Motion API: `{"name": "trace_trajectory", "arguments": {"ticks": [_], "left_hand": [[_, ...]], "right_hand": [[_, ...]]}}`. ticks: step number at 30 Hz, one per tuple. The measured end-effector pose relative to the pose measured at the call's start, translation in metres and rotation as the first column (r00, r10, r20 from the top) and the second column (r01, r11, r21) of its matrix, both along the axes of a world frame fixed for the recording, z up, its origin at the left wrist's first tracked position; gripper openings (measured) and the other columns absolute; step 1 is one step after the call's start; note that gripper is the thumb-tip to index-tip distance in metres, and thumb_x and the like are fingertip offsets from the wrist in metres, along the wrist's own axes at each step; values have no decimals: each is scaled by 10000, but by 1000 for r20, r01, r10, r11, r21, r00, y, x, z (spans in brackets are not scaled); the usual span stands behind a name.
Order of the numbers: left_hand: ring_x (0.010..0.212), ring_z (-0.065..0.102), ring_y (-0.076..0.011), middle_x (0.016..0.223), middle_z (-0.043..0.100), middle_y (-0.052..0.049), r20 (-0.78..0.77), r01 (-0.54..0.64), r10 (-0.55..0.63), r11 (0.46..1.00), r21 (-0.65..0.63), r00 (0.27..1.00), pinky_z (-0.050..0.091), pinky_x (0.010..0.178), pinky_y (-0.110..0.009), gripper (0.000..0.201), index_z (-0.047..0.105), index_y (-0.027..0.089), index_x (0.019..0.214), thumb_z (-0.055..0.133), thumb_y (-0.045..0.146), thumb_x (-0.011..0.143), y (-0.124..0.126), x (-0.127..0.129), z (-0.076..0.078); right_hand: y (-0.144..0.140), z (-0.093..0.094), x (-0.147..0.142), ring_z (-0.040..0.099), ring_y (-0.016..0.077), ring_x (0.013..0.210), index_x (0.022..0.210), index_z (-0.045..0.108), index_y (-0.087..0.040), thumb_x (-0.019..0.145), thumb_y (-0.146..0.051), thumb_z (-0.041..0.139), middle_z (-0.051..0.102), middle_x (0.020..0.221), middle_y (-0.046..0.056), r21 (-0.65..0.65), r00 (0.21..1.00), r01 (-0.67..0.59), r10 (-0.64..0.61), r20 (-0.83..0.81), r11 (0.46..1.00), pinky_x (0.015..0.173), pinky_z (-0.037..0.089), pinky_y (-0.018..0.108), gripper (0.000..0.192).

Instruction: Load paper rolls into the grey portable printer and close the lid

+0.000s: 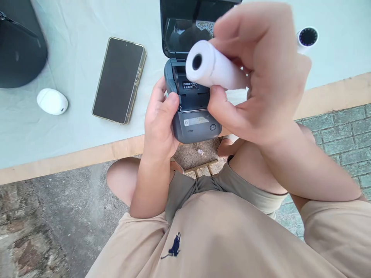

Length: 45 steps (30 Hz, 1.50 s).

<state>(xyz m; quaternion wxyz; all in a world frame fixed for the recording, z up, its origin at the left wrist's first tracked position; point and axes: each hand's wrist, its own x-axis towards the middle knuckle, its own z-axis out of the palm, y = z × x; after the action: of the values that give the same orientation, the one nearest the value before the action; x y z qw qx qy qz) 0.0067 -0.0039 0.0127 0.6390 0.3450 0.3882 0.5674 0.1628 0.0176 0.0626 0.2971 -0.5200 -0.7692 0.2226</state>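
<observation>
My left hand (pixel 160 119) grips a dark grey portable thermal printer (pixel 194 129) by its left side, thumb on the rim of the paper bay. The printer's lid (pixel 174 36) stands raised, and a label with printed characters shows inside the bay. Between the thumb and fingers of my right hand (pixel 261 73) is a white paper roll (pixel 216 67), its hollow core end facing left. The roll is tilted above the bay and hides part of it. My right thumb tip is close to the printer's right edge; I cannot tell whether it touches.
On the cloth-covered table (pixel 78 23) lie a smartphone (pixel 118 81) and a white earbud case (pixel 52 101). A dark bag (pixel 20 50) is at the far left. Another small white cylinder with a dark end (pixel 307 38) stands at right. The table's wooden edge (pixel 72 158) runs in front of me.
</observation>
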Motion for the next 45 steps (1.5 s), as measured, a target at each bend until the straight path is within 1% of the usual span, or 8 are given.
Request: {"name": "trace_trajectory", "arguments": {"ticks": [3,5,12,20,29,36,41,45], "left_hand": [[1428,479,-267,1194,680,-29,-25,15,-15,1000,0,1000,468,1177,-409,230,625,268,1115,571,393,931,0,-1,-2],[1468,434,-274,1229,673,-30,-21,23,-22,1000,4,1000,480,1167,-408,261,622,278,1144,581,407,922,1,-2,-4],[1438,471,-273,1129,619,-54,85,16,-19,999,38,996,479,1185,-447,223,631,213,1124,560,330,948,-1,-3,-6],[1444,467,-278,1186,670,-16,-67,26,-24,999,32,997,508,1138,-392,279,630,310,1107,613,474,882,2,-6,-10],[1321,563,-318,1051,681,-56,-5,29,-28,994,107,1000,483,1092,-431,388,627,247,1097,704,475,794,9,-6,-19],[1292,583,-317,1041,668,-58,22,62,-65,992,108,998,520,1047,-452,474,594,256,1096,782,448,705,10,-9,-22],[1246,630,-314,1171,651,-61,-86,58,-47,990,131,995,589,905,-420,592,498,264,1189,790,394,691,8,-9,-29],[1180,664,-327,1085,670,-67,-88,68,-57,989,128,994,618,752,-392,663,489,248,1198,816,359,632,7,-9,-27]], "right_hand": [[4,-9,-1,618,120,1097,1119,566,-204,795,-153,466,640,1169,-11,313,996,-59,35,82,948,1003,505,275,343],[7,-14,-1,631,131,1075,1074,555,-204,789,-122,484,651,1123,-8,399,995,-82,49,92,913,991,512,296,304],[9,-20,1,660,114,1097,962,524,-205,787,-63,487,670,1106,-29,423,979,-181,123,159,888,888,544,267,229],[11,-28,2,645,72,1121,980,587,-174,812,-77,516,658,1171,-19,446,983,-167,116,139,879,913,547,200,207],[5,-25,5,632,77,890,919,606,-170,869,-148,462,660,921,-22,501,992,-127,100,79,856,810,488,255,154],[-1,-33,6,659,71,927,925,593,-212,910,-311,512,690,980,-82,480,936,-351,305,174,804,919,480,301,128],[2,-34,13,649,125,1060,941,609,-209,908,-301,562,685,1009,-39,450,952,-282,306,21,847,950,516,340,109],[0,-32,15,606,194,1107,1051,602,-201,902,-387,574,631,1142,38,389,978,-205,178,104,898,964,502,429,240]]}}
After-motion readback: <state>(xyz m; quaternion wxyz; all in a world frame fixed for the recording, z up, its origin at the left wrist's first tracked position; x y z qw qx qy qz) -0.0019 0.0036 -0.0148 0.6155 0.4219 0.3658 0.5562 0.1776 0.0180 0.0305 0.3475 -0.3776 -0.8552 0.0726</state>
